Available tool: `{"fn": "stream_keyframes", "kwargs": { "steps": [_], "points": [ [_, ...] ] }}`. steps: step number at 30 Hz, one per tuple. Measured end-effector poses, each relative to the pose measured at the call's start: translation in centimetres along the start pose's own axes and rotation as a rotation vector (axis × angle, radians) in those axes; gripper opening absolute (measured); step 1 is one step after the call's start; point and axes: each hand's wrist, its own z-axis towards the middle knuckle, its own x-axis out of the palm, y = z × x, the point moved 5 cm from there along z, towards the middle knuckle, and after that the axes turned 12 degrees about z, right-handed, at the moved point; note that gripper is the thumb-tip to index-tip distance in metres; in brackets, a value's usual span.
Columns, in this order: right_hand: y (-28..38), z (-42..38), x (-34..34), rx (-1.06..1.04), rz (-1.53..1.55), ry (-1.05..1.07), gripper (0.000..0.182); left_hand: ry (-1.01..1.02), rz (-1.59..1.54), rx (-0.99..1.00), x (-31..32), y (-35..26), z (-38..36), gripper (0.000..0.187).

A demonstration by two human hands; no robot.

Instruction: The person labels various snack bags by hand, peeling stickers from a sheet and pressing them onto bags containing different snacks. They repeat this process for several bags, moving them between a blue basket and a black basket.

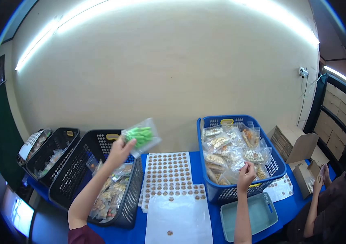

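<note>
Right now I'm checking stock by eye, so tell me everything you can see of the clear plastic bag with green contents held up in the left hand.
The clear plastic bag with green contents is a small, flat, see-through pouch with a glossy, crinkled skin. Bright green pieces bunch in its middle; what they are is too small to tell. It is tilted, raised in front of the pale wall, above the black perforated plastic basket. The left hand pinches its lower left edge; nothing else touches it.
</note>
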Motion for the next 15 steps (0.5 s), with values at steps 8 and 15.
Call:
{"fn": "stream_keyframes", "kwargs": {
  "steps": [8,15],
  "points": [
    [4.6,-7.5,1.6,0.142,0.205,0.459,0.007,0.301,0.061,0.071,3.9,-7.9,-14.8,0.025],
    [8.9,-21.7,5.0,1.031,0.944,0.718,0.029,0.290,-0.420,-0.394,11.6,-6.3,-24.2,0.032]
  ]
}}
